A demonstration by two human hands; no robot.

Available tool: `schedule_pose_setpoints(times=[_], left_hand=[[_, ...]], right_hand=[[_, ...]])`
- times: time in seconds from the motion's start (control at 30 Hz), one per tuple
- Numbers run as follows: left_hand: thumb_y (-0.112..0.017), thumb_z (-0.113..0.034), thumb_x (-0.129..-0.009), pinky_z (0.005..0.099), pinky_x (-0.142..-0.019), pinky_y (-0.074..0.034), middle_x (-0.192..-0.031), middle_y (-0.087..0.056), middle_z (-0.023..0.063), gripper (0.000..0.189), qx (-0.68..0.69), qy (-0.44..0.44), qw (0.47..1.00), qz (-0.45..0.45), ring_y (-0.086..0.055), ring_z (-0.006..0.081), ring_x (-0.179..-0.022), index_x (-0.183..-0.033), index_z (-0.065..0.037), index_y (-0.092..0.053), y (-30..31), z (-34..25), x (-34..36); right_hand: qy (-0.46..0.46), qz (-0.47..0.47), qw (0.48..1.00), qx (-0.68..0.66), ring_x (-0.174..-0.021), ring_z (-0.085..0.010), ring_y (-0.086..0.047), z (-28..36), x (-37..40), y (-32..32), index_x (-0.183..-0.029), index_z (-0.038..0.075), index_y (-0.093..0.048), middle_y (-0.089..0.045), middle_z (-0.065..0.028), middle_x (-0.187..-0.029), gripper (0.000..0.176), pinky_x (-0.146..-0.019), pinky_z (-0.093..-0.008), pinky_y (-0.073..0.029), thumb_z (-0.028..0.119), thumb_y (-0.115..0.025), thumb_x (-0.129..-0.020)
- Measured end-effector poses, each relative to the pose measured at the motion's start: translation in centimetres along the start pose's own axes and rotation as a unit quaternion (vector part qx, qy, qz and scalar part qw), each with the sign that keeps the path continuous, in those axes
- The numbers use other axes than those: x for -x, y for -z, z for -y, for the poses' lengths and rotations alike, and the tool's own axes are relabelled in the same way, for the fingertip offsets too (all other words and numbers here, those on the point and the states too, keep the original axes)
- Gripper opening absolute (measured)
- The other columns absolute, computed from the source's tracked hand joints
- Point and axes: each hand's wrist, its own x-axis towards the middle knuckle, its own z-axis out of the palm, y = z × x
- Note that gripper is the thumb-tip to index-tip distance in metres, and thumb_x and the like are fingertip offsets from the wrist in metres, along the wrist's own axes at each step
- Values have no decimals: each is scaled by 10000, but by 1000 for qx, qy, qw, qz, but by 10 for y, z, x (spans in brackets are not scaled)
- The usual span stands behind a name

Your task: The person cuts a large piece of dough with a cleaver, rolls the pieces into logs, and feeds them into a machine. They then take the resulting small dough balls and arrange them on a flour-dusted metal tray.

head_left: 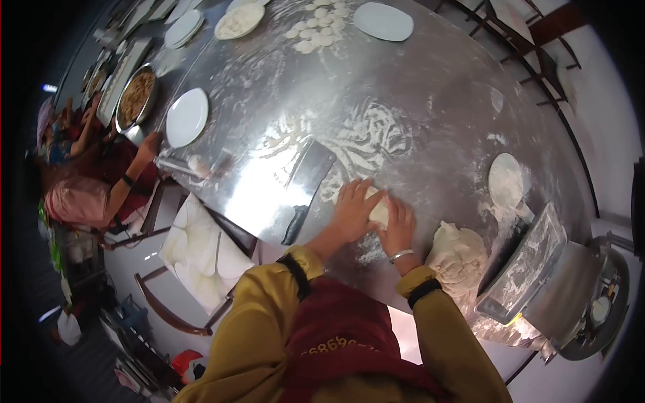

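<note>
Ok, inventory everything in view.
Floured metal table: one, silver, centre
Black-handled metal cleaver: one, grey, left of hands
Small dough lump: one, off-white, between hands
Large dough mass: one, cream, right
Small round dough pieces: many, white, far side
Flat bare plates: two, white, far side and left; more stacked beyond
Metal bowl of filling: one, silver, brown filling, left
Wooden-framed chairs: several, brown, around table
Co-workers: at least two, pink and red clothing, left
Background clutter: uncountable
Left hand, right hand: one each, bare, on lump
</note>
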Motion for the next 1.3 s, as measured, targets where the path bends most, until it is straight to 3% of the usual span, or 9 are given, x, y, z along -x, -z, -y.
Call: schedule_pose_setpoints(times=[0.1, 0.43, 0.53, 0.6, 0.63, 0.7, 0.77, 0.93, 1.3], left_hand=[[-733, -348, -645, 497, -978, -276, -1315, -362, 144, 706, -14, 2, 997, 77, -317, 356, -1223, -1277, -233, -441, 9, 6, -8], [-690, -322, -701, 438, -739, -453, -1033, -509, 80, 580, -72, 79, 994, 5, -512, 299, -966, -1230, -258, -462, -17, 17, -55], [-637, -362, -756, 451, -832, -398, -1047, -516, 105, 491, 20, 104, 994, 30, -473, 320, -1014, -1208, -248, -482, -2, -1, -34], [-581, -423, -786, 468, -898, -330, -1089, -509, 143, 477, 146, 31, 988, 35, -428, 328, -1068, -1212, -225, -493, 11, 3, -22], [-581, -405, -792, 458, -895, -336, -1084, -516, 143, 476, 127, 98, 987, -11, -438, 324, -1061, -1212, -196, -500, 5, -2, -14], [-580, -368, -802, 439, -888, -347, -1073, -530, 145, 474, 84, 232, 964, -96, -458, 316, -1047, -1212, -137, -515, 1, -24, 10], [-541, -339, -819, 460, -896, -321, -1088, -527, 144, 412, -15, 147, 976, -162, -448, 321, -1047, -1153, -99, -554, -15, -35, 29], [-537, -340, -792, 458, -889, -304, -1043, -524, 126, 393, -26, 43, 984, -168, -450, 329, -997, -1097, -97, -581, -32, -36, 50], [-539, -323, -806, 427, -784, -344, -955, -569, 92, 252, -79, 152, 977, -130, -500, 286, -890, -972, -142, -596, -46, -9, -14]], right_hand=[[-27, 46, 998, 45, -1178, -324, -340, 1, -9, 8, -1326, 205, -357, -397, -90, -1270, 798, -988, -463, -246, 141, -744, -631], [-128, 40, 990, 48, -1032, -333, -481, -11, -62, 0, -1289, 188, -381, -506, -127, -1071, 556, -891, -438, -379, 275, -612, -791], [-54, 37, 995, -75, -1042, -318, -484, -23, -51, 8, -1317, 186, -360, -525, -115, -1097, 607, -875, -469, -383, 259, -621, -774], [-133, 109, 907, -384, -1069, -314, -467, -25, -35, 43, -1324, 163, -352, -517, -115, -1131, 596, -911, -461, -360, 267, -595, -790], [-168, 147, 821, -525, -1083, -312, -458, -21, -23, 57, -1328, 152, -348, -513, -115, -1148, 591, -929, -458, -349, 272, -582, -798], [-101, -7, 954, -281, -1110, -305, -426, -16, 1, 23, -1291, 128, -407, -505, -115, -1161, 534, -981, -439, -283, 312, -533, -806], [-9, -100, 991, -87, -1114, -302, -416, -2, 17, -3, -1259, 120, -450, -500, -110, -1157, 503, -998, -426, -256, 320, -509, -802], [8, -149, 988, -30, -1121, -288, -413, 8, 47, -16, -1113, 125, -534, -497, -98, -1157, 375, -983, -483, -234, 270, -499, -768], [-73, -92, 992, 46, -965, -250, -468, 2, -25, -11, -969, 108, -559, -536, -52, -979, 251, -858, -456, -292, 232, -471, -769]])
